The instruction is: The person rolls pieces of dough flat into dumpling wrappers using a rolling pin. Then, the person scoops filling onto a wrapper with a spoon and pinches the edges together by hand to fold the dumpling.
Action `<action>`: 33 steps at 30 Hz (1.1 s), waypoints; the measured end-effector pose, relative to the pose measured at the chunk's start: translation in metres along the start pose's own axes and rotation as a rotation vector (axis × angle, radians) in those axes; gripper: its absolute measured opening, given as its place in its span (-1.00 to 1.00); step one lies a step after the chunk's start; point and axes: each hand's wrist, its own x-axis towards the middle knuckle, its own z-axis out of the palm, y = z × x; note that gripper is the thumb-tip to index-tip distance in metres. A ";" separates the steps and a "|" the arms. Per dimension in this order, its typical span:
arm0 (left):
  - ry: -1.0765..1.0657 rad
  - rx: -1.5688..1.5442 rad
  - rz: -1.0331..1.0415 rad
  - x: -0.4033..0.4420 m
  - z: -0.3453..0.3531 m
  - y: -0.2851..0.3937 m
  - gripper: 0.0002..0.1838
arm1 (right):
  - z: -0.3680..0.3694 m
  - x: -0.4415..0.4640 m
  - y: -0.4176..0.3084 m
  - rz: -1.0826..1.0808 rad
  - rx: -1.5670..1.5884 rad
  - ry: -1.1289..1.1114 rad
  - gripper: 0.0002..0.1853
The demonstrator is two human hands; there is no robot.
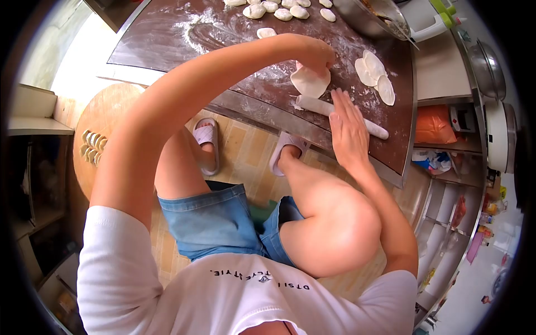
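Plainly, the right hand [349, 124] lay flat, fingers straight, across the smooth, floury rolling pin [316, 105], whose long axis ran from ten to four o'clock. At half past ten, just beyond it, lay a thin, rounded dough wrapper [310, 84], its far edge pinched by the nearer left hand [316, 57]; farther off, oval wrappers [386, 91] lay at one o'clock and plump dumplings [254, 11] at eleven on the flour-dusted tabletop [156, 42].

Flour [200, 34] streaks a dark brown table [397, 120], where small dough pieces [255, 11] cluster toward the far side and a lone piece [266, 33] lies nearer. A rolling pin [316, 105] slants near the front edge; three thin wrappers [373, 68] bunch at right, a metal bowl [375, 23] beyond them.
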 end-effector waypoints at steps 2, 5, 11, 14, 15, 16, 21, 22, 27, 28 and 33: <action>-0.007 -0.100 0.006 -0.001 0.004 -0.001 -0.76 | -0.010 -0.012 -0.006 -0.013 0.086 -0.028 -0.53; -0.005 -0.076 0.000 0.000 -0.002 -0.003 -0.74 | 0.016 0.040 0.022 0.028 -0.051 0.091 -0.51; 0.002 0.083 -0.024 0.007 0.001 -0.002 -0.64 | 0.014 0.043 0.021 0.080 -0.099 0.028 -0.50; -0.045 -0.065 -0.012 0.004 -0.002 0.002 -0.72 | -0.004 -0.005 -0.005 -0.012 0.003 0.011 -0.53; -0.038 -0.139 -0.022 0.002 -0.001 0.002 -0.75 | -0.007 -0.009 -0.007 -0.015 0.023 0.008 -0.54; -0.036 -0.143 -0.023 0.002 -0.002 0.003 -0.78 | -0.008 -0.012 -0.008 -0.016 0.045 0.006 -0.55; -0.093 0.069 -0.069 0.009 -0.009 0.005 -0.76 | 0.021 0.075 0.039 0.093 -0.125 0.112 -0.49; -0.096 0.109 -0.103 0.010 -0.011 0.008 -0.75 | 0.022 0.082 0.042 0.120 -0.159 0.129 -0.49; -0.028 -0.005 0.008 0.003 -0.004 0.002 -0.77 | -0.003 -0.008 -0.003 0.010 0.035 0.020 -0.50; -0.035 -0.105 -0.004 0.004 -0.004 -0.003 -0.77 | -0.010 -0.016 -0.007 0.021 0.096 -0.008 -0.50; -0.021 -0.162 0.007 0.005 -0.003 -0.009 -0.78 | 0.019 0.047 0.030 0.072 -0.087 0.093 -0.48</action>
